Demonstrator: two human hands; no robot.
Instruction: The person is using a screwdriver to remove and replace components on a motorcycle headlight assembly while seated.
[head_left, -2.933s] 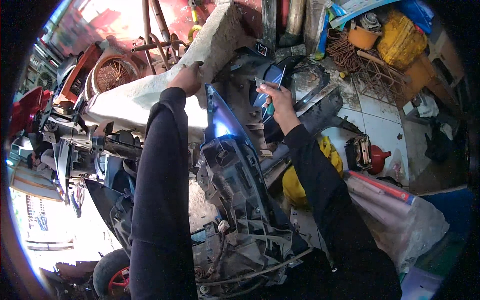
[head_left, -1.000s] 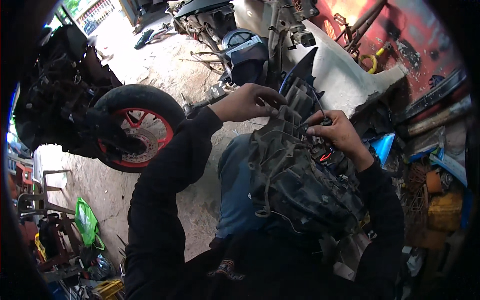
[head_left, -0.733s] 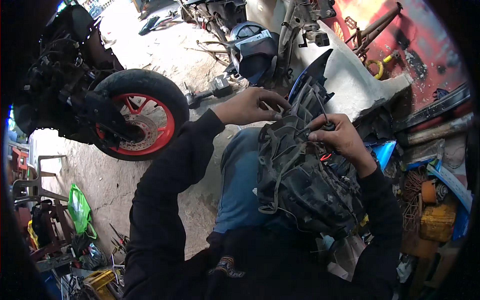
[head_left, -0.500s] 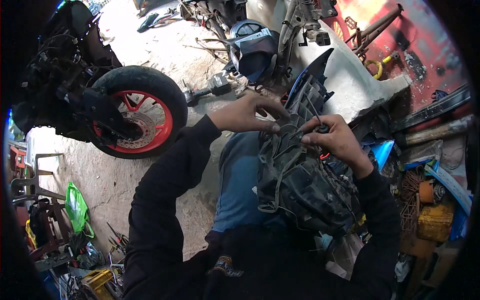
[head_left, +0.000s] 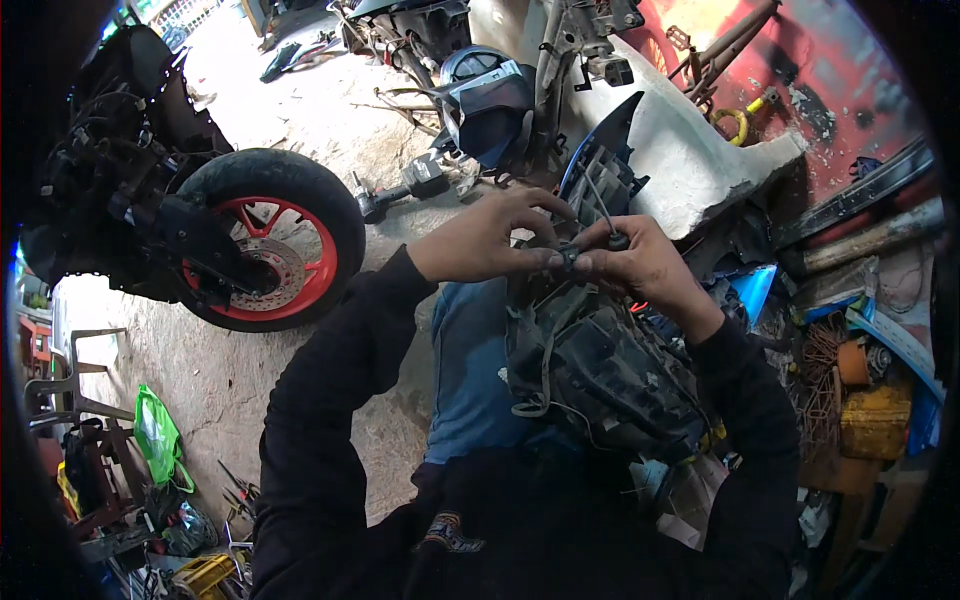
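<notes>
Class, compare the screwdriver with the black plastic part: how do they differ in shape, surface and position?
The screwdriver is slender and straight; the black plastic part is broad and irregular. The screwdriver shows a metal shaft, while the black plastic part looks dusty. The screwdriver is in the right hand; the black plastic part shows right of the denim-clad leg.

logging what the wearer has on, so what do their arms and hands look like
The left sleeve and right sleeve are long and black, loose and creased, reaching to the wrists, with no markings that I can make out. The left hand and right hand are bare: no gloves and no watch are visible.
</notes>
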